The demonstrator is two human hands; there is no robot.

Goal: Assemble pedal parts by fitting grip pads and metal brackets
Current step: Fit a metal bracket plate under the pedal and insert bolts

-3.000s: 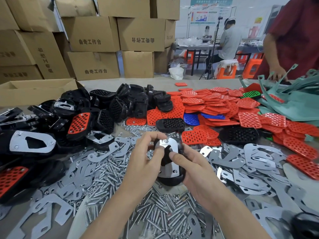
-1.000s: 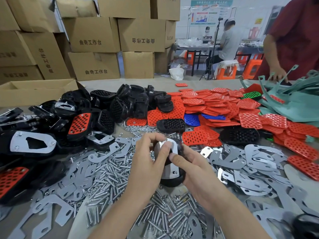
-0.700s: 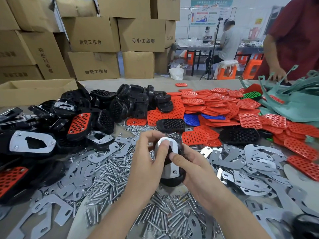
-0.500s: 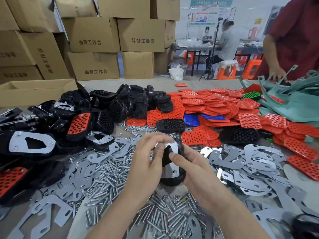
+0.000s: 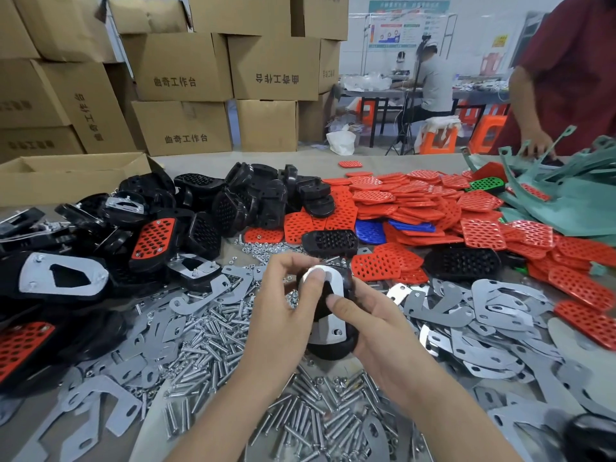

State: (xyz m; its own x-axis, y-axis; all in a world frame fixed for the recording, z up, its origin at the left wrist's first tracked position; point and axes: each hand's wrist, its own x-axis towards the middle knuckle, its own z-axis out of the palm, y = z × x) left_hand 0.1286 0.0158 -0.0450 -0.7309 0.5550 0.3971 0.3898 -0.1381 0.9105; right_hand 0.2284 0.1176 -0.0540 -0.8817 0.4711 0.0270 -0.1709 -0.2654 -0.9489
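Pedal (image 5: 330, 349), 1 black body with 1 metal bracket (image 5: 331, 326) on its face, is gripped by 2 hands above the tabletop (image 5: 393, 161). The left hand (image 5: 283, 315) fingers curl round its far end, and the right hand (image 5: 383, 335) fingers clasp its right side. Screws (image 5: 213, 335) crowd left of and below the pedal, loose brackets (image 5: 496, 308) lie to its right, and red grip pads (image 5: 410, 201) are heaped beyond it. Bare tabletop shows mainly past those piles. 1 green pad (image 5: 485, 185) lies far beyond and to the right.

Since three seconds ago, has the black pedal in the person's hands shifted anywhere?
No. The black pedal stays just in front of the loose black grip pad.
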